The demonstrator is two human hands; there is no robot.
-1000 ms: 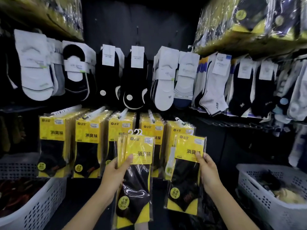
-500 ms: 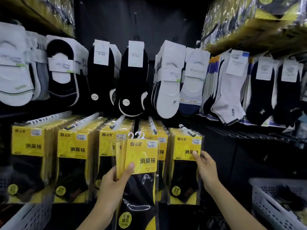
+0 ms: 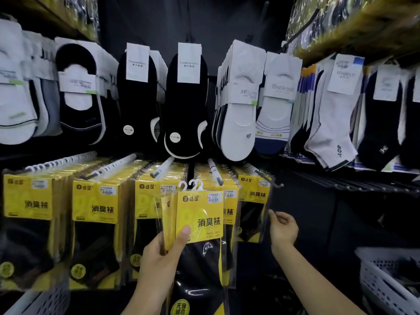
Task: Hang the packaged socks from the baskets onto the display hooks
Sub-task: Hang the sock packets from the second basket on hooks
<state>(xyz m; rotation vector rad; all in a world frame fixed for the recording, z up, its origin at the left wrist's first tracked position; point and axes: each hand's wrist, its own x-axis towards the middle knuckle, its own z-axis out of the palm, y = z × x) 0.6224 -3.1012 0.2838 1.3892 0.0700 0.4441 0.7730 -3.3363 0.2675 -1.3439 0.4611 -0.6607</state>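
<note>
And it's on! The sock pack [image 3: 254,196] that the right hand carried a second ago now hangs on the rightmost hook [image 3: 269,179] of the lower row, at the front of its stack. The right hand [image 3: 283,229] has let go: its fingers are loosely curled and grip nothing, with the fingertips just beside the pack's right edge.

The left hand [image 3: 163,253] still grips the bundle of packs [image 3: 200,220], thumb pressed on the yellow card. It holds the bundle upright in front of the middle hooks, as before.

The bundle's packs are clear film sleeves with a yellow header card, black characters and a white price sticker. Dark socks show below, with a round yellow label near the bottom, and white plastic hangers [image 3: 191,185] stand at the top.

The view has pushed in closer to the rack. Above hangs a row of loose socks [image 3: 238,110], black and white, in paper bands. A white basket [image 3: 377,278] sits at lower right and a second basket [image 3: 47,301] at lower left.
</note>
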